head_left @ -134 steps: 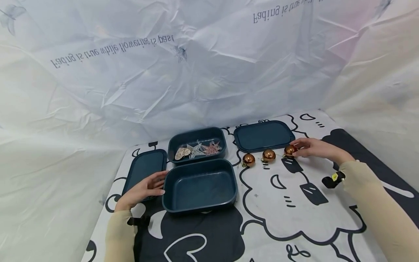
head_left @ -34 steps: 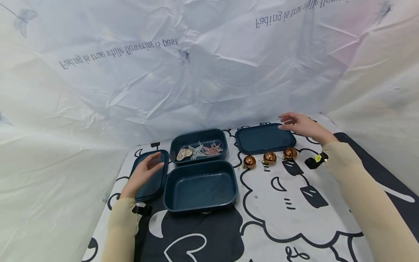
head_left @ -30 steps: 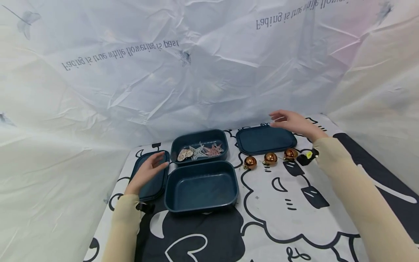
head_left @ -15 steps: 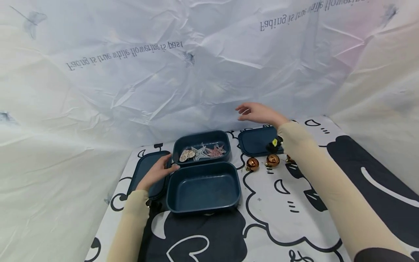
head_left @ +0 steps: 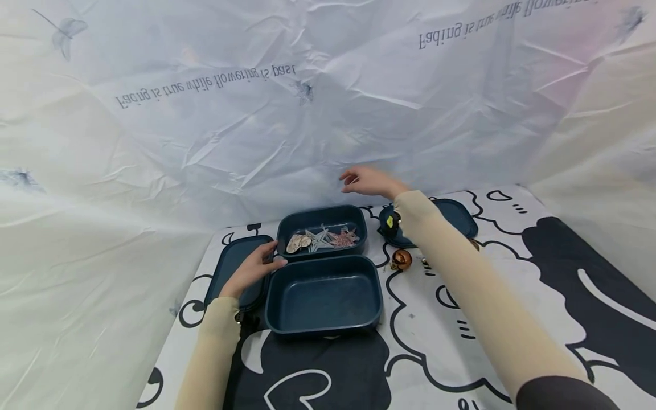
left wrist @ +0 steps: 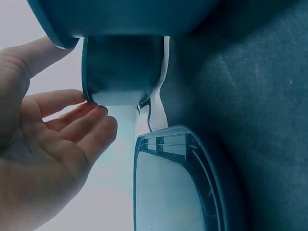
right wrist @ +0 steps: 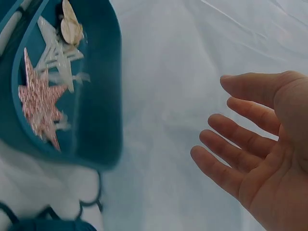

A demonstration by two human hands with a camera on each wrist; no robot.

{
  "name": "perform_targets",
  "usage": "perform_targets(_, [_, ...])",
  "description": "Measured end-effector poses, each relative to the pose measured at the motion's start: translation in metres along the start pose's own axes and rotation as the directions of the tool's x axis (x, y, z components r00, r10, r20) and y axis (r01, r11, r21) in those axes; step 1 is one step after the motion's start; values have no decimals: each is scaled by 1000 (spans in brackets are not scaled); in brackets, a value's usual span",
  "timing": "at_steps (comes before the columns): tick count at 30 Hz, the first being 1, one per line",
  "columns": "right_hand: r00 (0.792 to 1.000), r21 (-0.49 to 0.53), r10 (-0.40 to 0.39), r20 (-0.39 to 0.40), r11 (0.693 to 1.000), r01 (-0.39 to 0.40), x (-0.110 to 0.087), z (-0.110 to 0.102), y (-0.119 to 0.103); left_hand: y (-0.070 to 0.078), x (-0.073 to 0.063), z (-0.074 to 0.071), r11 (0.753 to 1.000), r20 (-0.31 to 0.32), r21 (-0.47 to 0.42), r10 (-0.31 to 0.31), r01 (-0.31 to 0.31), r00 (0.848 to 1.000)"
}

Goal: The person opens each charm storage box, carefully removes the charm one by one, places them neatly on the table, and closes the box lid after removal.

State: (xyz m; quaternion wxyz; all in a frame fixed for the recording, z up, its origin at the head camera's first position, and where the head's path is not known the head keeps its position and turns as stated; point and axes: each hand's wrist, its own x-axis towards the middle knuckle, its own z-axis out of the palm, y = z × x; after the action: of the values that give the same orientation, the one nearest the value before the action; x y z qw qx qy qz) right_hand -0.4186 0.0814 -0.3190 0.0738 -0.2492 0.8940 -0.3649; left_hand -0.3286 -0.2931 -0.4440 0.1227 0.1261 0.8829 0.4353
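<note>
My left hand [head_left: 251, 272] is at the left ends of two dark blue boxes. In the left wrist view its fingertips [left wrist: 100, 111] are right at the rim of the far box [left wrist: 120, 67], and the thumb lies by the near box [left wrist: 125, 19]. The far box [head_left: 328, 215] contains shell-like pieces [head_left: 299, 243], a silvery star [head_left: 321, 240] and a pink glitter star [head_left: 344, 238]. Nothing lies inside the near box [head_left: 324, 302]. My right hand [head_left: 373, 182] holds nothing; its fingers are loosely bent, beyond the far box's right rear corner.
A blue lid [head_left: 236, 259] lies left of the boxes, under the left hand. Another lid [head_left: 458, 219] lies at the back right, partly covered by the right sleeve [head_left: 461, 273]. One copper bauble [head_left: 401, 259] shows before it; others are mostly hidden behind that sleeve.
My right hand let go of a bauble, rose and swept left over the right lid to behind the far box. My left hand lifted from the near box, then came to the boxes' left ends.
</note>
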Motion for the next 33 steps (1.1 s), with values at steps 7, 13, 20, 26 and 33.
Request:
perform_targets(7, [999,40,11,41,999,-12,23,29,-5,0,0,0,1000,-1,12,-7,7,1000])
perform_targets(13, [997,61,21,74,998,-26,43,55,-5,0,1,0,998,-11,54,13,-13,1000])
perform_targets(20, [991,106,74,114,991,-86,59,81,-2,0,5,0,998,-25,62,0,2,1000])
perform_targets(26, [985,127,93,143,986,-112,64,102,-1,3,6,0,998,-31,66,-5,7,1000])
perform_targets(33, [973,136,128,194,978,-156,67,122,1,2,6,1,998,-39,60,-9,11,999])
